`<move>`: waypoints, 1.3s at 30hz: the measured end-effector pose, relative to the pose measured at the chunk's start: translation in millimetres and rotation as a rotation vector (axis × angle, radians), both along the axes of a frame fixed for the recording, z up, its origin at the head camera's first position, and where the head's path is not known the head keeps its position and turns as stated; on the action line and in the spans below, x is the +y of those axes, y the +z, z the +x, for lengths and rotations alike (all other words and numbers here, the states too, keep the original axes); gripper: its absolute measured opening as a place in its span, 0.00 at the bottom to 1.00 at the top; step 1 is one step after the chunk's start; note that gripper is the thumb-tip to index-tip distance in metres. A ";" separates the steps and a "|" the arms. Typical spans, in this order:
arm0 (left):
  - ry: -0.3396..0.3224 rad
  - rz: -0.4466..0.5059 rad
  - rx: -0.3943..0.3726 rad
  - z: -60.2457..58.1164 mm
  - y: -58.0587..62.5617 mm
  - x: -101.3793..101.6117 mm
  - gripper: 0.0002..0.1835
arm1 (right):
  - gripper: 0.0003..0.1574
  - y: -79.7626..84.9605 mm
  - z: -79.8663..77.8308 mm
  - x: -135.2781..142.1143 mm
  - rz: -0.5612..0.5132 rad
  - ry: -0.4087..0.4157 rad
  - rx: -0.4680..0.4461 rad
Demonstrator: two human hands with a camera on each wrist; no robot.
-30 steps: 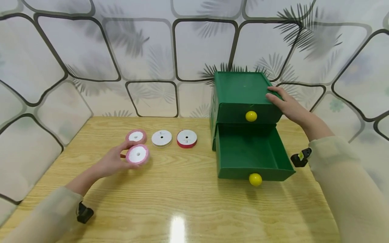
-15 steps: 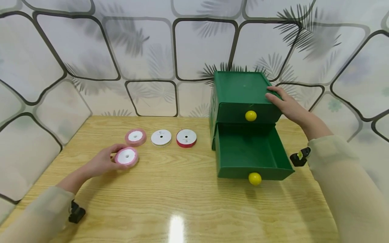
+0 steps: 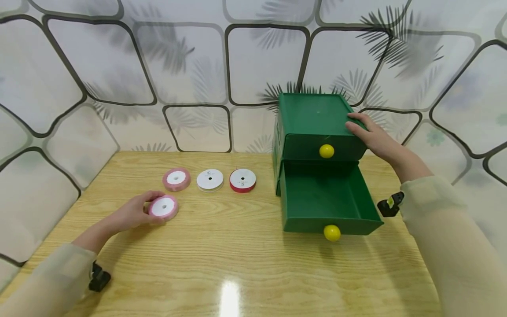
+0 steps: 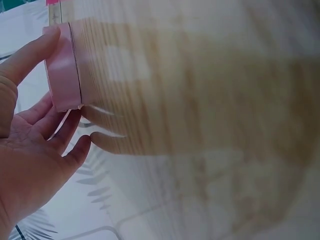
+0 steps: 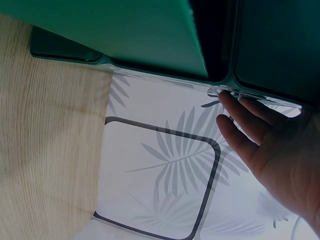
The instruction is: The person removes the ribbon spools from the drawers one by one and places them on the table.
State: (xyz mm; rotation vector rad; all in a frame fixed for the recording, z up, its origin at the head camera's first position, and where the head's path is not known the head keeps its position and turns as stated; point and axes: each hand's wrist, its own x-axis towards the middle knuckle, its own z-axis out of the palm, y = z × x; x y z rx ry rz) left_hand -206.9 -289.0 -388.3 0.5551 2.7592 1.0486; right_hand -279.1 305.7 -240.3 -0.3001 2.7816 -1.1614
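My left hand [image 3: 132,212] holds a spool of pink ribbon [image 3: 163,207] between thumb and fingers, at the table surface. In the left wrist view the thumb lies on the near side of the pink ribbon spool [image 4: 65,70], with fingers at its other side. Just behind it lies a second pink ribbon spool [image 3: 176,179]. At the right, my right hand [image 3: 376,136] rests on the top right edge of a green two-drawer cabinet [image 3: 313,114]. Its fingers look extended against the cabinet side in the right wrist view.
A white spool [image 3: 210,180] and a red ribbon spool [image 3: 243,180] lie in the same row. The lower green drawer [image 3: 332,224] is pulled out, its yellow knob [image 3: 332,233] facing front. The upper drawer [image 3: 305,147] is closed. A patterned wall [image 3: 202,83] stands behind the wooden table [image 3: 237,255].
My left hand has carried the pink ribbon spool left and down to the table, apart from the other pink spool. My right hand stays on the cabinet.
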 end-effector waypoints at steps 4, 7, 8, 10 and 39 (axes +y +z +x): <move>0.008 -0.017 -0.015 0.3 1.6 0.8 0.41 | 0.45 0.5 1.5 0.2 -0.007 0.003 0.004; 0.006 -0.018 -0.014 1.0 3.1 2.0 0.42 | 0.45 0.6 2.2 -0.2 -0.010 0.006 0.011; 0.008 -0.013 -0.016 1.5 3.9 2.5 0.42 | 0.45 0.6 2.4 -0.4 -0.011 0.006 0.012; 0.013 0.001 -0.014 2.6 6.1 4.0 0.42 | 0.45 0.7 2.3 -0.7 -0.011 0.004 0.011; -0.319 0.405 -0.038 44.5 37.3 160.3 0.21 | 0.45 0.5 3.1 -1.1 -0.007 0.003 0.021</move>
